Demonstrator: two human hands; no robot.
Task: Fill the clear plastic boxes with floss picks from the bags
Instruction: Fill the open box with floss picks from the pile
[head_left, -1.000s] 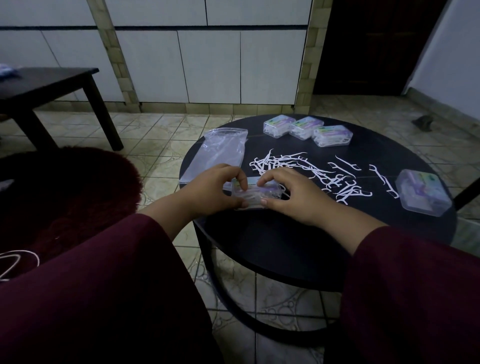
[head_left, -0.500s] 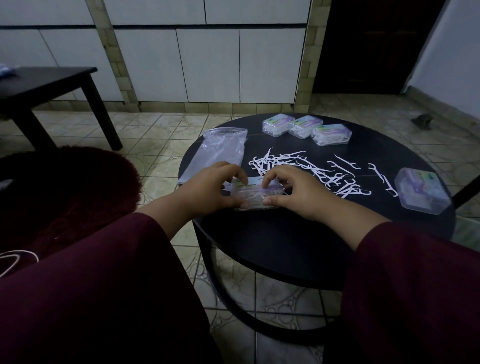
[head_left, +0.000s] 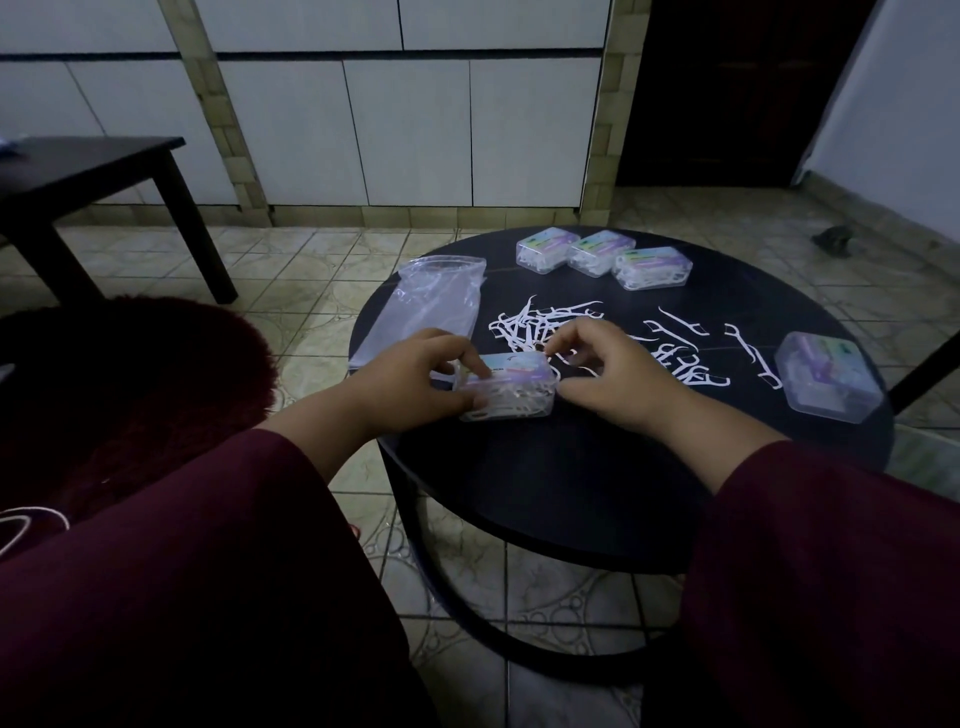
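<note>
— Both hands on one box?
— Yes. The left hand (head_left: 410, 384) has its grip curled round the clear box (head_left: 506, 387) of floss picks; the right hand (head_left: 613, 374) pinches its other end.
— Loose picks?
— The floss picks (head_left: 597, 343) lie just beyond the right hand on the desk (head_left: 571, 483); a plastic bag (head_left: 426, 312) lies beyond the left.

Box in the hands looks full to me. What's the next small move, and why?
Probably set the box beside the three boxes at the table's far edge. It is packed with picks, its lid looks down, and the left hand grips it while the right hand touches its end. Loose picks and another box wait.
</note>
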